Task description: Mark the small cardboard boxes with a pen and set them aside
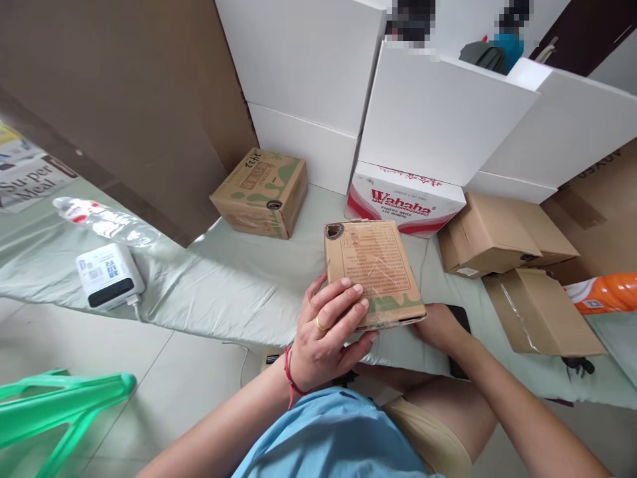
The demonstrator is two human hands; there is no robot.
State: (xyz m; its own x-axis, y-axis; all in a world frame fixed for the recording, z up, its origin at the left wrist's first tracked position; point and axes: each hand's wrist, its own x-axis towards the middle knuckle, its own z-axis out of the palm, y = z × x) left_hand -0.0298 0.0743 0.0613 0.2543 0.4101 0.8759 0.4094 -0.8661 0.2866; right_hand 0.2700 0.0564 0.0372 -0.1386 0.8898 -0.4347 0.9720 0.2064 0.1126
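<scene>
A brown cardboard box with printed lines, green patches and a dark-rimmed hole in one corner is in front of me, at the bench's near edge. My left hand grips its near left part, fingers across the printed face and thumb by the near edge. At the near right corner my right hand holds the box from below; its fingertips are hidden. A black flat object lies just beyond that hand. Farther back on the left stands a similar carton with handwritten digits.
A Wahaha carton stands against white panels. Plain boxes and an orange bottle are at right. A clear bottle and white power bank lie left on the green cloth. A green stool stands below.
</scene>
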